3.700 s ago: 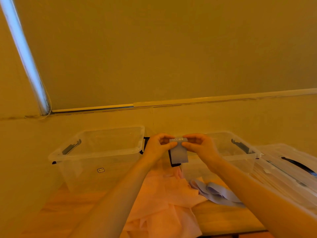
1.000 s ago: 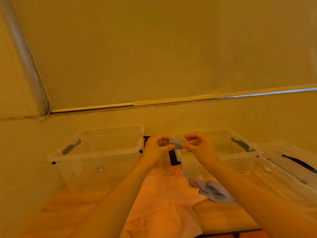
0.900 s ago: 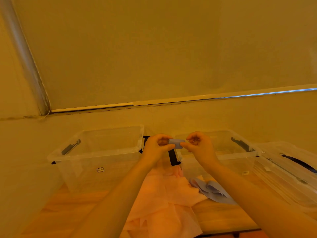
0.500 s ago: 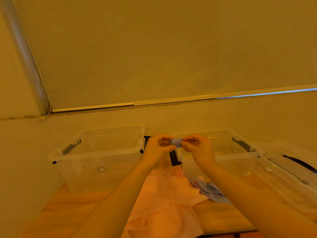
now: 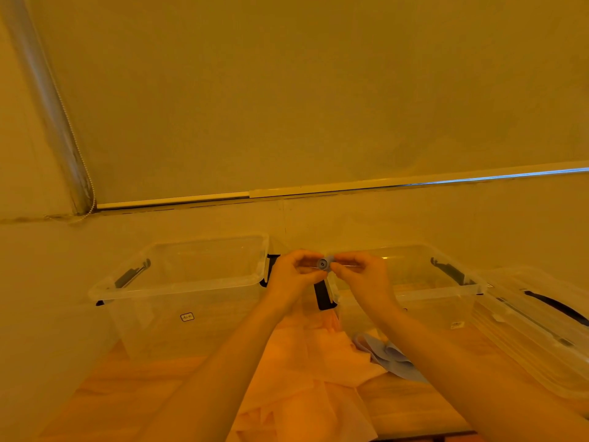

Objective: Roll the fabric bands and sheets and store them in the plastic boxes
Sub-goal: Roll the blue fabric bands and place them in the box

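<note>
- Rolled blue band (image 5: pixel 324 264): a tight coil, end-on to the camera, held in the air above the gap between the two clear boxes; the landmark below
- Left hand (image 5: pixel 294 275): pinches the coil's left side; right hand (image 5: pixel 361 275): pinches its right side
- Left box (image 5: pixel 178 282) lower left of the coil; right box (image 5: pixel 414 285) lower right, forearms partly masking both
- Pink sheet (image 5: pixel 306 371) below the coil on the wooden table (image 5: pixel 127 387); loose blue bands (image 5: pixel 389 358) below right; box lids (image 5: pixel 538 327) far right
</note>
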